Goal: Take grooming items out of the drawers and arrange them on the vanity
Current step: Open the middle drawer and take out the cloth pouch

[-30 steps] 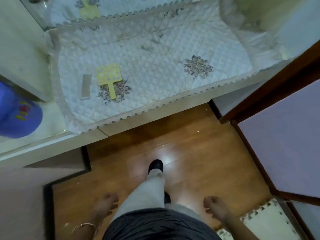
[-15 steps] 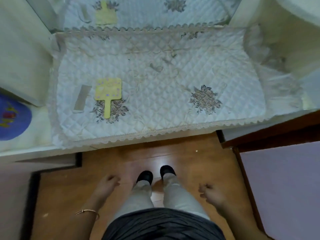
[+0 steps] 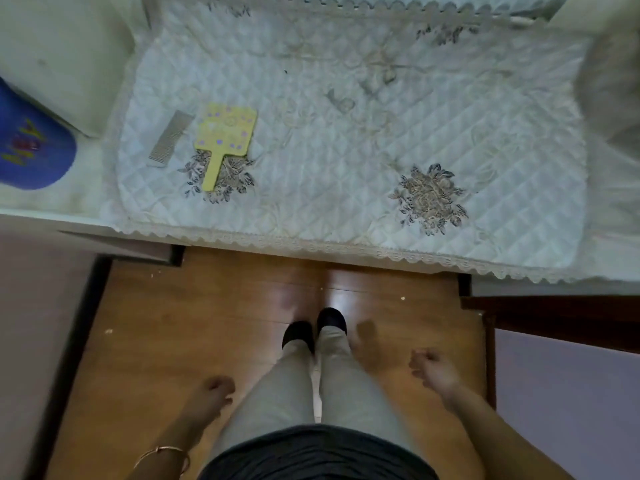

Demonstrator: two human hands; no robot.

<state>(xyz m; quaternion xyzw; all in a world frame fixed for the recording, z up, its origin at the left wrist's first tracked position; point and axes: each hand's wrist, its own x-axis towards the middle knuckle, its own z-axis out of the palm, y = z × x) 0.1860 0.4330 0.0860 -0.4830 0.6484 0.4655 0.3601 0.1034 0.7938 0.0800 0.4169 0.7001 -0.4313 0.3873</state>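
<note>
Grooming items on the counter (image 3: 346, 233): two, one comb (image 3: 170, 138) and one yellow hand mirror (image 3: 225, 133), both lying flat on the quilted mat (image 3: 346, 150) at its left end, well apart from both hands. Nearest the camera, left hand (image 3: 214, 393) and right hand (image 3: 433, 370) hang low beside the legs over the wood floor (image 3: 207, 323), each with fingers curled loosely inward, empty, clamped on nothing. One bangle (image 3: 162, 453) on the left wrist. Two dark shoes (image 3: 313, 327) together, toes toward the counter edge. From the hands the items lie ahead and to the left; left hand is the nearer one, right hand would have to cross the body. Mirror's long axis runs near-to-far, slightly tilted, handle toward the person, head away. Comb lies just beside the mirror on its left, not touching as far as can be told, long axis on a diagonal roughly parallel to the mirror. Rest of the mat is bare apart from its flower prints. One blue cap (image 3: 31, 143) sits left of the mat on a lower ledge, partly out of view. No drawers visible in this view, so judging the next step needs a reach below the counter front; which hand, cannot tell.
</note>
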